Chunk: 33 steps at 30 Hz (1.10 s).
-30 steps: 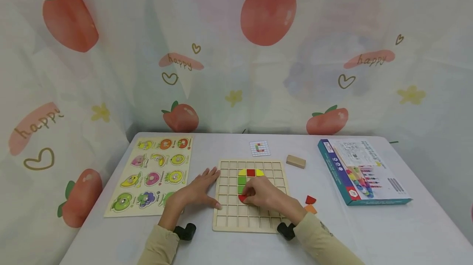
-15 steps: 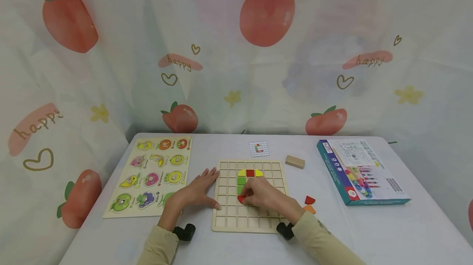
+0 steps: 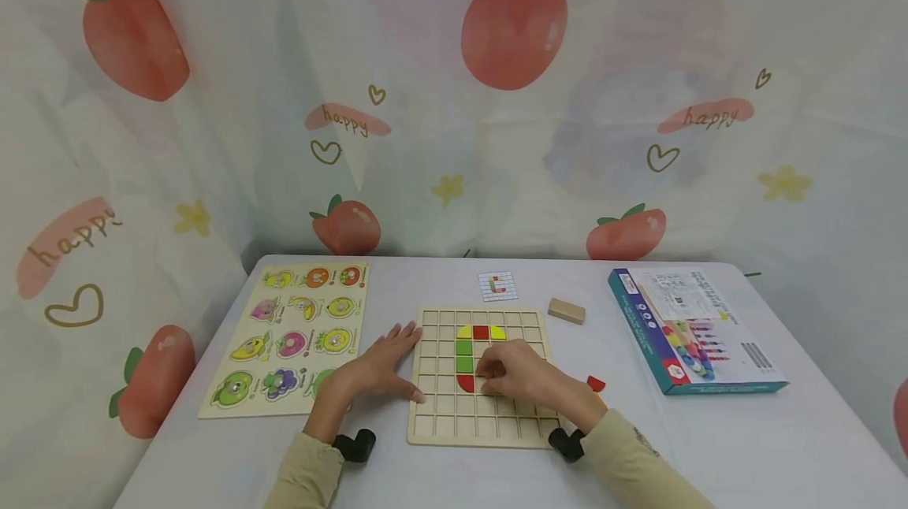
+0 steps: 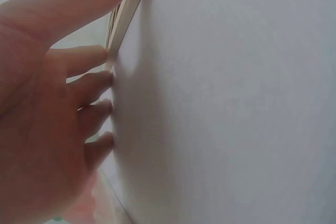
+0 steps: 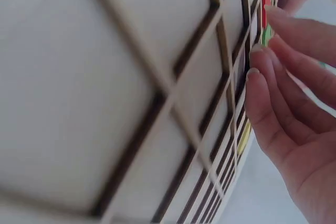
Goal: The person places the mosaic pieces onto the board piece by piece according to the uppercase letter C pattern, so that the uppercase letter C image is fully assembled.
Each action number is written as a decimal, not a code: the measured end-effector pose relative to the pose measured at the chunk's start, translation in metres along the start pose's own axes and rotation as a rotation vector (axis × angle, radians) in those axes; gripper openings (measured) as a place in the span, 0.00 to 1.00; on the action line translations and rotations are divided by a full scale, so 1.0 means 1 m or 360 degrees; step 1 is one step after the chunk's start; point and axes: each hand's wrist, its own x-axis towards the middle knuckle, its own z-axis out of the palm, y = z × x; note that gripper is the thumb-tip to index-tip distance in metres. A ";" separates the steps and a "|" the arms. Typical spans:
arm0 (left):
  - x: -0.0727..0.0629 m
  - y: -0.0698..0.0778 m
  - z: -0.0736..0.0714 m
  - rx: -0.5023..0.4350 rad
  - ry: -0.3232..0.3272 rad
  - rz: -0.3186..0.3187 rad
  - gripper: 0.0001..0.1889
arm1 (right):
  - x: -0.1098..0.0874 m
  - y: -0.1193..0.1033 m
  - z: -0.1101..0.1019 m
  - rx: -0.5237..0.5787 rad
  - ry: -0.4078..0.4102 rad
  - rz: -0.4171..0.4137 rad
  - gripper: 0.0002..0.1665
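A wooden grid board (image 3: 433,425) lies on the table before me. Several coloured tiles sit in its cells: a red square (image 3: 481,332) between two yellow rounded tiles (image 3: 464,332), green tiles (image 3: 464,355) below, and a red quarter-round tile (image 3: 465,384) at the bottom. My left hand (image 3: 376,367) is spread at the board's left edge, its thumb touching the rim; the left wrist view shows the fingers extended. Just right of the red quarter-round tile, my right hand (image 3: 521,371) hovers over the board with loosely bent fingers, holding nothing visible in the right wrist view.
A fruit puzzle board (image 3: 284,328) lies at the left. Behind the grid board are a small pattern card (image 3: 498,286) and a wooden block (image 3: 567,310). A loose red tile (image 3: 596,384) and a partly hidden orange tile lie at right, near a flat box (image 3: 709,343).
My right hand has let go of the red quarter-round tile and drawn back to the right, leaving it in its cell. My left hand stays in place.
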 end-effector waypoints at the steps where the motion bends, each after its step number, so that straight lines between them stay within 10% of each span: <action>1: 0.000 0.000 0.000 0.0000 0.0002 0.0000 0.56 | -0.003 0.001 -0.002 0.0017 -0.0001 0.0016 0.09; 33: 0.001 -0.003 0.000 -0.0042 -0.0012 0.0004 0.57 | -0.103 0.076 -0.043 0.0069 0.0169 0.0233 0.12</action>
